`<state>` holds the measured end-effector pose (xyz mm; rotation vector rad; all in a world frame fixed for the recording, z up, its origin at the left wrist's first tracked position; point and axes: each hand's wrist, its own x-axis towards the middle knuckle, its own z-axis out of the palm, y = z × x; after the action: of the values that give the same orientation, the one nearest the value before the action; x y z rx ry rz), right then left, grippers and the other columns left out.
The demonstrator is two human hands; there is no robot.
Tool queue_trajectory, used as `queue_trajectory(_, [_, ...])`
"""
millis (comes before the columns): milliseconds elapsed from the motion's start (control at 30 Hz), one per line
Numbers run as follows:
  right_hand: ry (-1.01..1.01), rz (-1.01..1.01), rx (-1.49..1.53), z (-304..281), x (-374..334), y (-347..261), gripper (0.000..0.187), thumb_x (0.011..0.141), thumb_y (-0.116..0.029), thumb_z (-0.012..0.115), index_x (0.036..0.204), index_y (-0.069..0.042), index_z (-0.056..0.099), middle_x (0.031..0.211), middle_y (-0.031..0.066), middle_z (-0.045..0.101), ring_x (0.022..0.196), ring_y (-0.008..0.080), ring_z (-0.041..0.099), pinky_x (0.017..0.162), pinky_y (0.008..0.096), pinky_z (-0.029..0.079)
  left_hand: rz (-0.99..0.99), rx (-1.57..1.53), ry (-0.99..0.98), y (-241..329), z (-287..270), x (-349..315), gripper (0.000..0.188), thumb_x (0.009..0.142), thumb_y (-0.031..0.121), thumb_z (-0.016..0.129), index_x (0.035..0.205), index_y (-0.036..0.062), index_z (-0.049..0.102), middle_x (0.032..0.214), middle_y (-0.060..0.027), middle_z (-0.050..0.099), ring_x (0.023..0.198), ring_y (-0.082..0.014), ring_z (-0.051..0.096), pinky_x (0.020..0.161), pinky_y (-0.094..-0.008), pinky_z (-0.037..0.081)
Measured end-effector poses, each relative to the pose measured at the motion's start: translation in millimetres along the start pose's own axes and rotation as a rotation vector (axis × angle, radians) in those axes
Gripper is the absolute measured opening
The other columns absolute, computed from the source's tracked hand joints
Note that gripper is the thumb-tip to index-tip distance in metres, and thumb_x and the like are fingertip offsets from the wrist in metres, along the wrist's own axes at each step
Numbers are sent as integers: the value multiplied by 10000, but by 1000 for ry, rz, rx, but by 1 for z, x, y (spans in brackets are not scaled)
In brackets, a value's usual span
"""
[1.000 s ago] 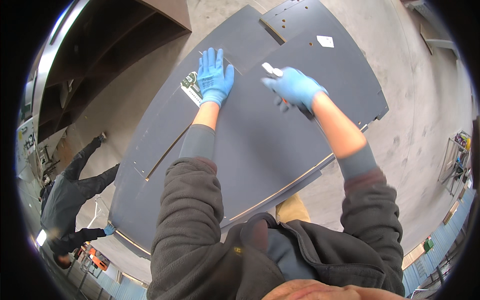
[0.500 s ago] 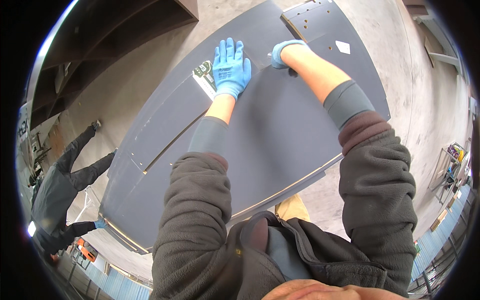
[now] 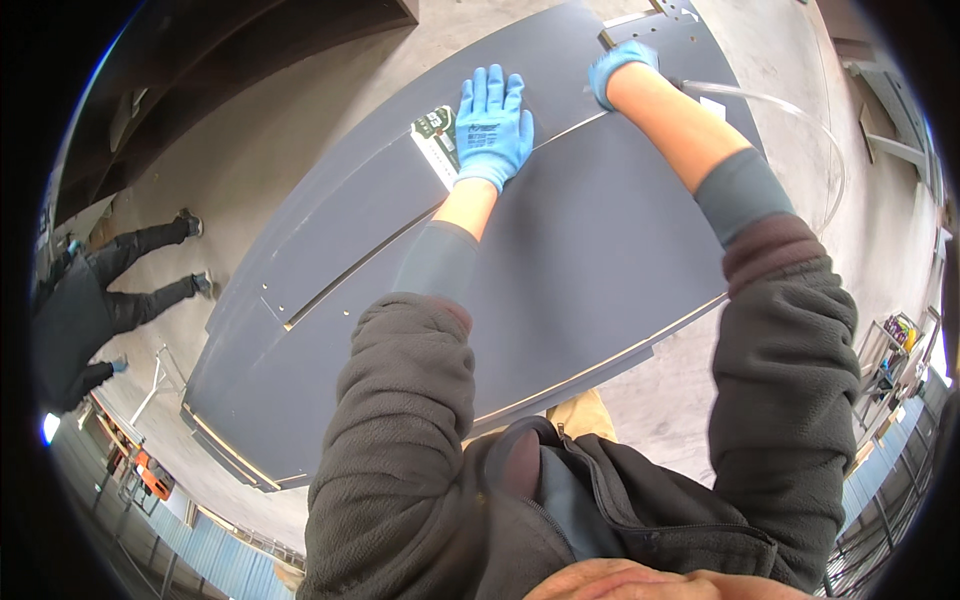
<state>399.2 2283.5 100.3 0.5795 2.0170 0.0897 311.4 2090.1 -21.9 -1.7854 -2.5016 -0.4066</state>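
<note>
While left hand (image 3: 492,128) flattens panel (image 3: 560,270), right hand (image 3: 620,68) at far edge

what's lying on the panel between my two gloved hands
In the head view, only bare dark grey panel and the thin seam between boards lies between the left hand and right hand. The paper label sits on the left hand's far side.

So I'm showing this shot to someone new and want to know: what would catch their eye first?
Probably the two bright blue gloves against the big dark grey panel filling the middle. The left hand lies flat, partly over a printed label; the right hand reaches to the far edge, near a clear tube. At far left, another person bends over the concrete floor.
</note>
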Motion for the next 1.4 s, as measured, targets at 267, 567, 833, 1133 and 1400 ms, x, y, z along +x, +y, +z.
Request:
queue_trajectory(267, [-6, 67, 896, 35, -66, -14, 413, 1051, -407, 610, 1097, -25, 761, 946, 147, 794, 815, 276, 773, 840, 434, 614, -3, -48, 48, 0, 0, 1, 569, 999, 336, 603, 1506, 80, 568, 1654, -216, 474, 1564, -421, 393, 1322, -528, 264])
queue_trajectory(567, [83, 135, 1017, 179, -115, -88, 532, 946, -560, 708, 1126, -60, 734, 1129, 200, 764, 1098, 384, 727, 950, 475, 563, -22, -60, 44, -2, 1, -2, 569, 999, 336, 612, 1514, 100, 559, 1649, -215, 476, 1555, -415, 405, 1321, -516, 274])
queue_trajectory(833, [-4, 248, 1472, 178, -133, -122, 424, 1015, -485, 657, 1092, -72, 715, 894, 111, 759, 776, 250, 757, 805, 413, 596, -107, -680, 347, -16, -12, -1, 485, 956, 127, 625, 1438, 78, 656, 1567, -217, 565, 1485, -419, 498, 1238, -510, 411])
queue_trajectory(1133, [10, 237, 1191, 167, -138, -123, 420, 1027, -462, 616, 1160, -78, 723, 871, 105, 772, 774, 246, 763, 814, 422, 597, -315, -200, 366, -105, -87, -156, 636, 924, 312, 713, 1512, 93, 610, 1618, -246, 497, 1544, -468, 386, 1259, -576, 302])
queue_trajectory(1400, [118, 288, 999, 171, -131, -138, 467, 1006, -490, 620, 1230, -99, 739, 1147, 156, 788, 1071, 348, 754, 956, 454, 589, -504, 182, -131, -145, -85, -240, 912, 1014, 631, 540, 1740, 164, 245, 1778, -269, 191, 1647, -491, 132, 1324, -634, 63])
